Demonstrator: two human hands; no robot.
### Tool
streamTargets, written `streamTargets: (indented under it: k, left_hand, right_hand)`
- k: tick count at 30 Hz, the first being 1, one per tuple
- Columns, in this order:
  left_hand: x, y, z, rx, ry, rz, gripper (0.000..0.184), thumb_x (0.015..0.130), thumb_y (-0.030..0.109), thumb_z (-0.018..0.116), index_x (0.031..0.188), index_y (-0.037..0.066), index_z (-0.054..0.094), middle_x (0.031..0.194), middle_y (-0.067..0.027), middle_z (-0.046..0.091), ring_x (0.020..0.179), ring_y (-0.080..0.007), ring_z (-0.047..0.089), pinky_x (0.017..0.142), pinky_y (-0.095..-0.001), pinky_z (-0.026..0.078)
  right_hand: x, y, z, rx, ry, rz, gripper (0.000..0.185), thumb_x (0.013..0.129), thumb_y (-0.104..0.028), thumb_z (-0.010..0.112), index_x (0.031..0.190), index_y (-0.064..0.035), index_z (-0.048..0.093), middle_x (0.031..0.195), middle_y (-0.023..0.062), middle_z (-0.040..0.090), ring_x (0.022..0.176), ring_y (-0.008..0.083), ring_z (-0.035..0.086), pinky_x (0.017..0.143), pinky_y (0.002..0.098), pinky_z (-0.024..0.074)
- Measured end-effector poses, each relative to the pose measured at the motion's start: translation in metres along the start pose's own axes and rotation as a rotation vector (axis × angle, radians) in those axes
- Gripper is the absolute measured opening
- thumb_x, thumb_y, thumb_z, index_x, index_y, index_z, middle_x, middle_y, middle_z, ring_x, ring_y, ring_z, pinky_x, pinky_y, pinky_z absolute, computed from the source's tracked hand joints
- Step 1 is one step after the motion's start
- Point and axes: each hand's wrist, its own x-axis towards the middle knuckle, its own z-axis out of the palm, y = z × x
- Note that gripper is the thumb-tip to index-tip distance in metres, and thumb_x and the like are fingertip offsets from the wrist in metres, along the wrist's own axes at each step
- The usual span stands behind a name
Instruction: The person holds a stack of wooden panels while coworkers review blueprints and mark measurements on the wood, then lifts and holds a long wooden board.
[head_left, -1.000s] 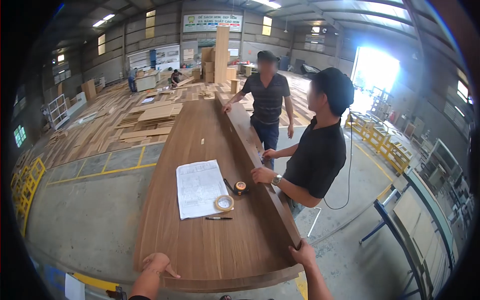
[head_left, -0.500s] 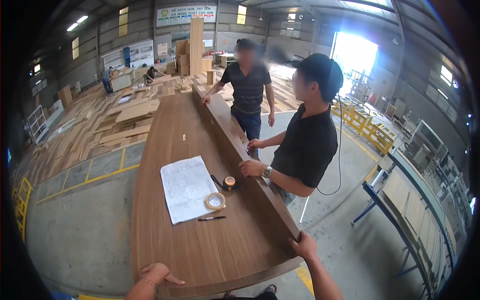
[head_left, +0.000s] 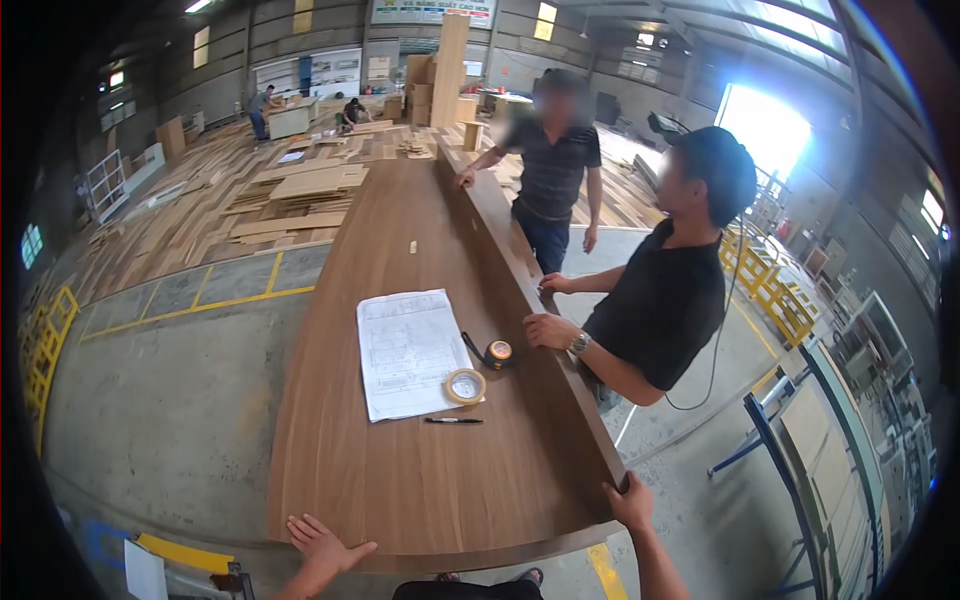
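A large brown wood-grain panel [head_left: 400, 480] lies flat in front of me. Along its right side a long board [head_left: 575, 400] of the same colour stands on edge. My left hand [head_left: 322, 548] rests flat on the panel's near left corner, fingers spread. My right hand [head_left: 631, 502] is closed round the near end of the upright board. On the panel are printed drawing sheets [head_left: 405, 345], a roll of tape [head_left: 465, 386] overlapping their corner, a tape measure [head_left: 498, 353], a black pen [head_left: 454, 421] and a small pale piece [head_left: 413, 247].
Two people in dark shirts [head_left: 655, 300] [head_left: 553, 165] stand along the right side, hands on the upright board. A blue-framed stand [head_left: 765, 450] is at right. Yellow railings [head_left: 770, 290] stand behind. Stacked boards [head_left: 300, 195] cover the floor at far left, where other people work.
My view has swung left, so everything sits further right in it. My left hand has turned and its fingers are now spread on the panel's corner. My right hand keeps its grip.
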Motion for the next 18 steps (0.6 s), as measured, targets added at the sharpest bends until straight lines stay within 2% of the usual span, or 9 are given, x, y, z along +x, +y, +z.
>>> streamTargets:
  k: [2,5,8,13,15,18]
  left_hand:
    - [-0.007,-0.004,0.009,-0.277,0.175,0.116,0.162,0.057,0.086,0.071,0.147,-0.02,-0.011,0.154,-0.0448,-0.015,0.147,-0.0526,-0.017,0.118,-0.0609,-0.006]
    - [-0.003,-0.004,0.015,-0.319,0.19,0.114,0.164,0.055,0.086,0.073,0.148,-0.019,-0.011,0.154,-0.0433,-0.019,0.146,-0.0525,-0.022,0.116,-0.0643,-0.009]
    - [0.0,-0.004,0.016,-0.308,0.176,0.098,0.164,0.055,0.085,0.074,0.148,-0.018,-0.013,0.154,-0.0431,-0.019,0.146,-0.0528,-0.023,0.115,-0.0648,-0.009]
    - [-0.006,-0.001,0.008,-0.316,0.151,0.078,0.161,0.056,0.08,0.077,0.149,-0.017,-0.011,0.155,-0.0416,-0.018,0.147,-0.0513,-0.022,0.116,-0.063,-0.009]
    - [-0.009,-0.001,0.01,-0.343,0.153,0.082,0.161,0.056,0.08,0.078,0.149,-0.017,-0.011,0.156,-0.0411,-0.018,0.147,-0.0507,-0.022,0.116,-0.063,-0.009]
    - [-0.009,0.0,0.015,-0.317,0.196,0.081,0.159,0.056,0.078,0.078,0.15,-0.016,-0.007,0.156,-0.0416,-0.015,0.147,-0.0517,-0.019,0.117,-0.0628,-0.007]
  right_hand:
    - [0.005,-0.003,-0.002,0.014,0.009,-0.011,0.048,0.076,-0.045,0.077,0.093,-0.0024,0.062,0.078,0.0201,0.066,0.076,0.0416,0.066,0.068,0.0483,0.0511]
    - [0.0,-0.007,-0.004,0.029,0.024,0.001,0.045,0.076,-0.041,0.077,0.091,-0.0012,0.062,0.076,0.0198,0.065,0.074,0.0406,0.066,0.067,0.0474,0.0504]
    - [0.002,-0.003,-0.002,0.053,0.038,-0.018,0.045,0.075,-0.044,0.077,0.084,-0.0032,0.06,0.073,0.018,0.066,0.072,0.0406,0.066,0.063,0.0489,0.0499]
    - [0.0,0.0,0.0,-0.017,0.035,-0.023,0.046,0.077,-0.046,0.076,0.086,-0.0029,0.061,0.074,0.0179,0.067,0.072,0.0403,0.066,0.064,0.0495,0.0506]
    - [-0.001,-0.006,-0.003,-0.022,0.012,0.011,0.049,0.078,-0.044,0.076,0.089,0.0011,0.063,0.079,0.0233,0.066,0.078,0.0438,0.065,0.068,0.049,0.0505]
    - [0.003,0.001,0.002,-0.035,0.012,0.013,0.05,0.079,-0.045,0.077,0.086,0.0012,0.061,0.078,0.0232,0.066,0.077,0.0443,0.065,0.067,0.0493,0.0503]
